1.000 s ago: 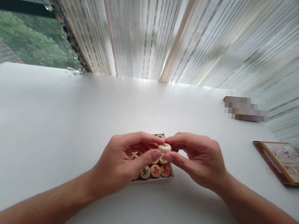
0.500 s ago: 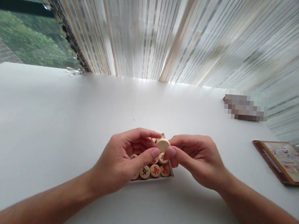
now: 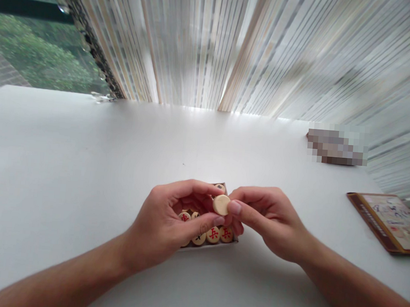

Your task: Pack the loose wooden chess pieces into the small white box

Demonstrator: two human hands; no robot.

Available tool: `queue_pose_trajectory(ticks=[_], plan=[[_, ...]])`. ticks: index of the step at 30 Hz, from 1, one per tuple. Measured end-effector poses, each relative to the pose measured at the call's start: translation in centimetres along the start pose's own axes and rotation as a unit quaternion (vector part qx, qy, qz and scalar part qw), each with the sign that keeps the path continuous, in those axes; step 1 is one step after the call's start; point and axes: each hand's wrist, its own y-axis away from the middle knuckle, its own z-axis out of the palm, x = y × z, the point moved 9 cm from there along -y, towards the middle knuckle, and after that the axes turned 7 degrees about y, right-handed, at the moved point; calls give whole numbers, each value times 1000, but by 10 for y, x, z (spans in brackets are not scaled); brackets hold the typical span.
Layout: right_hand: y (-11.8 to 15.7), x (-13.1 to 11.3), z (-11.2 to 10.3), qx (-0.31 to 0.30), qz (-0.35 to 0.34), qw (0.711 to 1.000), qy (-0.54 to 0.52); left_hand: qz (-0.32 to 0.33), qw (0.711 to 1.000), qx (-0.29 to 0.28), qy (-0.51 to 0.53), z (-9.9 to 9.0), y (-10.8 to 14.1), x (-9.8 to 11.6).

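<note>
A round wooden Chinese chess piece (image 3: 221, 205), its blank side toward me, is pinched at its right edge between the thumb and fingers of my right hand (image 3: 270, 222). My left hand (image 3: 172, 212) curves around the piece's left side, with the index finger above it and the thumb just below. Its fingers are apart; whether the thumb tip touches the piece is hard to tell. Beneath both hands sits a shallow box (image 3: 236, 240) of chess pieces marked in red and black, including a red-marked piece (image 3: 226, 233). My left hand hides much of the box.
The box stands on a white table (image 3: 83, 172). At the right lies a brown-edged flat picture board (image 3: 387, 222), and behind it a blurred-out object (image 3: 336, 147). A striped curtain (image 3: 185, 43) hangs along the back edge, with a window at the left.
The chess piece has been tilted and lowered slightly in my fingers. My left index finger and thumb have spread apart, and a black-marked piece now shows at the box's far corner.
</note>
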Motion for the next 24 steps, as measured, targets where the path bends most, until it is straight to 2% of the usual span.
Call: queue_pose_trajectory(ticks=[6, 10, 15, 20, 24], plan=[[0, 0, 4, -13, 0, 1000, 15, 50, 993, -12, -104, 1, 2, 6], [0, 3, 4, -19, 11, 999, 40, 128, 970, -37, -203, 9, 4, 19], [1, 3, 5, -28, 14, 999, 39, 191, 946, -71, -252, 18, 8, 30], [1, 4, 9, -55, 33, 998, -24, 179, 948, -92, -245, 19, 8, 29], [1, 3, 11, -75, 36, 993, -88, 157, 961, -77, -213, 14, 8, 26]])
